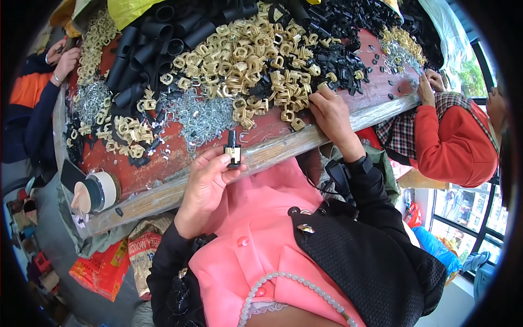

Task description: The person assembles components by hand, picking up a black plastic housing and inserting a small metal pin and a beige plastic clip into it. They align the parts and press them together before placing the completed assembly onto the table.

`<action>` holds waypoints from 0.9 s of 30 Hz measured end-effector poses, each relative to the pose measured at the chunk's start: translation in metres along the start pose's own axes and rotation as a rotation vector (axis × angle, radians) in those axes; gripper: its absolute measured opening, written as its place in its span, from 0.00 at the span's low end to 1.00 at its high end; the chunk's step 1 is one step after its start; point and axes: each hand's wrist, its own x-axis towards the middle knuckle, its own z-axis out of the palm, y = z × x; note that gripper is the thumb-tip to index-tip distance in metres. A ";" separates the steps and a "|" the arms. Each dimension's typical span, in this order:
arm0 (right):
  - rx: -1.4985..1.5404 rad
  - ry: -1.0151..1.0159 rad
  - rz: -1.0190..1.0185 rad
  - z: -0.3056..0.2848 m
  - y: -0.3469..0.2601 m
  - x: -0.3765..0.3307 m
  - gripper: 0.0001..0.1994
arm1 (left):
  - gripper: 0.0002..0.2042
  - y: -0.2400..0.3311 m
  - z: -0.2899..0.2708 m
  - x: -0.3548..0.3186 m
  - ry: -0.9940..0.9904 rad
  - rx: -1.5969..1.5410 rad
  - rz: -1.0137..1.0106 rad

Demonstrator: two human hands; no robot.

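My left hand (210,177) is above the table's near edge, thumb and fingers pinching a small black plastic fitting (233,162). The fitting stands upright, with a narrow black stem on top and a cream plastic part set in its middle. My right hand (333,117) rests at the right side of a heap of cream plastic loop-shaped pieces (250,57), its fingers curled together. A tan bit shows at those fingertips, but I cannot make out what it is. Between the hands and the heap lie loose silvery metal hooks or clips (204,117).
Black plastic tubes (158,32) and small black parts (348,60) cover the red tabletop (158,169), edged by a wooden rail (278,152). A tape roll (103,191) sits at the near left corner. Co-workers' hands (65,62) work at the left end and others (427,84) at the right.
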 end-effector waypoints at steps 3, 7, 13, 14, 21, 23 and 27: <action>0.104 -0.007 0.083 -0.007 -0.005 0.004 0.07 | 0.11 0.001 -0.005 -0.008 0.020 0.004 0.021; 0.421 -0.027 0.220 -0.015 -0.023 0.000 0.06 | 0.11 0.002 -0.009 -0.016 0.017 -0.022 0.051; 0.857 -0.187 0.072 -0.026 -0.076 0.008 0.08 | 0.11 0.001 -0.017 -0.024 -0.027 -0.058 0.097; 0.861 -0.205 0.054 -0.028 -0.090 0.009 0.08 | 0.11 0.002 -0.018 -0.026 -0.036 -0.054 0.096; 1.175 -0.644 0.058 -0.029 -0.150 0.017 0.13 | 0.13 0.008 -0.013 -0.038 -0.046 -0.004 0.047; 1.120 -0.615 0.049 -0.028 -0.156 0.020 0.12 | 0.14 0.009 -0.015 -0.039 -0.065 0.015 0.041; 0.991 -0.479 -0.005 -0.021 -0.155 0.020 0.11 | 0.14 0.008 -0.015 -0.036 -0.079 0.044 0.021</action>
